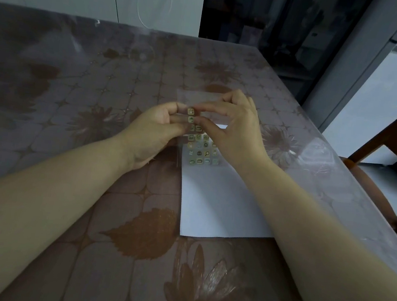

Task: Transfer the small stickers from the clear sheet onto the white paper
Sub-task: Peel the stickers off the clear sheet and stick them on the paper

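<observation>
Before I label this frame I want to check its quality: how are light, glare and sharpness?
Head view: dim, bluish light; glare patches on the table's plastic cover near the right edge; wide-angle bending toward the borders; stickers soft, pictures barely readable; clear sheet faint.

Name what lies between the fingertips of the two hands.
Head view: the clear sheet, with two small stickers on it, lies between them. The left hand holds the sheet; the right hand pinches at a sticker.

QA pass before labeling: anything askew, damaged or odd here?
Nothing serious. The left hand and right hand hold the clear sheet over the white paper. Only the clear table cover is wrinkled near its right edge.
</observation>
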`<action>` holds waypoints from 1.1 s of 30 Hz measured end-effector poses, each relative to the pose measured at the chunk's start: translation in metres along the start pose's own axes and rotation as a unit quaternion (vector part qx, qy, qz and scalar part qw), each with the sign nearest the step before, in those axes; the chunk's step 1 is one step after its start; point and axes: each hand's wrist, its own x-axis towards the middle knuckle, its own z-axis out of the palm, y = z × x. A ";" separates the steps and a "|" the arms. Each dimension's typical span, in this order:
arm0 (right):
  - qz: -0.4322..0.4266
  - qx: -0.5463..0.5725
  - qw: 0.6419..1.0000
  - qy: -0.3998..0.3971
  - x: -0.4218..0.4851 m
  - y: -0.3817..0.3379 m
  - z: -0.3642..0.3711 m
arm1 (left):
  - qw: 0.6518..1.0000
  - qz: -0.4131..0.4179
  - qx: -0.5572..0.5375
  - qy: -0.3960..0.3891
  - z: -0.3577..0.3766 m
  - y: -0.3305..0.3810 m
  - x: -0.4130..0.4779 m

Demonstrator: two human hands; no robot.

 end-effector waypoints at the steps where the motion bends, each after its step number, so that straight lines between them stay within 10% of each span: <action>1: 0.000 0.002 1.000 0.002 0.000 0.000 0.000 | 1.000 0.000 0.000 -0.001 0.000 0.000 0.000; 29: -0.009 0.036 0.999 -0.025 0.000 -0.005 -0.006 | 0.999 -0.002 0.052 0.014 0.002 -0.002 0.000; 33: 0.116 0.146 0.981 -0.054 0.010 -0.006 -0.034 | 0.997 0.002 0.062 0.055 -0.001 -0.004 0.001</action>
